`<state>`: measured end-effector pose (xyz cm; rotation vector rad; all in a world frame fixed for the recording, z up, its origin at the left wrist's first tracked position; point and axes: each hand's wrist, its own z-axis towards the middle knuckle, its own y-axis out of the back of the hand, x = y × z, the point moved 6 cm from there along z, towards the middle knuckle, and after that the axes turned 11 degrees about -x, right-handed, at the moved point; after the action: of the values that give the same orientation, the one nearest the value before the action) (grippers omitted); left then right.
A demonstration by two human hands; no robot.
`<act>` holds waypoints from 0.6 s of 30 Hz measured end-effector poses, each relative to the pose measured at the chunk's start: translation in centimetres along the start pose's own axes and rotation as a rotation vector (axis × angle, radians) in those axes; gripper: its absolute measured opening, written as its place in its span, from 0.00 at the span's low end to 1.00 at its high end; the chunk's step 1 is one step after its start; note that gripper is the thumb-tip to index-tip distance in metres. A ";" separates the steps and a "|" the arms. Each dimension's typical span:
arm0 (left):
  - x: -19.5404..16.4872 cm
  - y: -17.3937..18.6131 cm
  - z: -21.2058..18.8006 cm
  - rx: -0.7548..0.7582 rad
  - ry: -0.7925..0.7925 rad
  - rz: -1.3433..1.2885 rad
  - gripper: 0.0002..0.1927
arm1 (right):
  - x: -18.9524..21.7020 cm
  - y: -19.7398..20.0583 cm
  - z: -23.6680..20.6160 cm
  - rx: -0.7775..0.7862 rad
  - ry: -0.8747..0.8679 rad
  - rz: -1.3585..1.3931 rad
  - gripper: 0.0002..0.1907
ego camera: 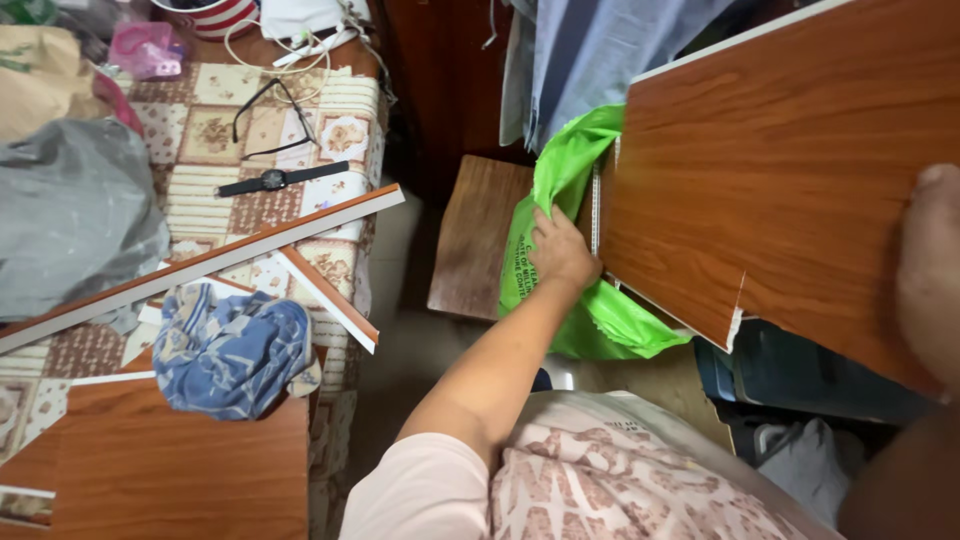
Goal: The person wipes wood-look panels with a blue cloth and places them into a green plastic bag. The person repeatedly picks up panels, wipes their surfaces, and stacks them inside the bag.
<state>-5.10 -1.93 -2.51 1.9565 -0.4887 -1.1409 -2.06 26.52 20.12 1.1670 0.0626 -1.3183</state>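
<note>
Left hand is gripping the green plastic bag, fingers curled into its fold, the bag bunching beside the panel's edge. Right hand is pressing the wood-grain panel, thumb lying flat on top; the other fingers are hidden beneath, grip unclear.

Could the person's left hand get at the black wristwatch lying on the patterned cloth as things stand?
Probably yes. The left hand grips the green plastic bag, and the black wristwatch lies uncovered on the patterned cloth to its left; only a bare gap separates them, though it must release the bag.
</note>
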 end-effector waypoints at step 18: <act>9.0 -1.2 -4.4 0.044 -0.069 -0.269 0.38 | 2.9 1.8 6.4 -0.102 -0.454 0.516 0.15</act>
<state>3.26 -5.18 -7.10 2.0711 -0.2935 -1.3792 -3.24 19.79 22.47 0.7083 -0.4675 -1.0690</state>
